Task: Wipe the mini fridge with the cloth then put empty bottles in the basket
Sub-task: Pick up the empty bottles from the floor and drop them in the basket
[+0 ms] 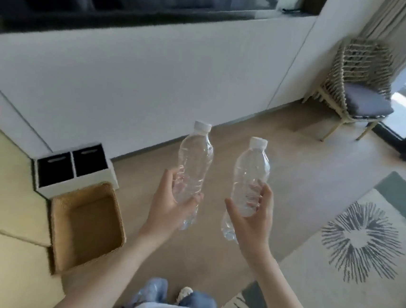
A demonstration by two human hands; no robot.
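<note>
Two clear plastic bottles are held up side by side over the wooden floor (261, 124), each upright with its white cap on top and leaning slightly. The left hand (172, 205) is wrapped around the lower half of the left bottle (195, 163), thumb on the near side and fingers curled behind the crinkled plastic, so the hand is closed on it. The right hand (253, 215) grips the lower half of the right bottle (251, 173) in the same way, thumb stretched across the front and fingers round the far side. Both bottles look empty. Taking the woven basket (58, 234) as the landmark: it sits on the floor to the left of and below the left hand, open at the top with nothing visible inside, and the bottles are well apart from it, up and to its right. Touching the basket's far edge is a white storage unit with two black drawers (72, 166). To the basket's left runs a pale yellow surface (0, 184). Far to its right lies a pale rug with a grey sunburst pattern (362, 241), and beyond that, in the far corner by the window, stands a woven chair with a grey cushion (357, 89).
</note>
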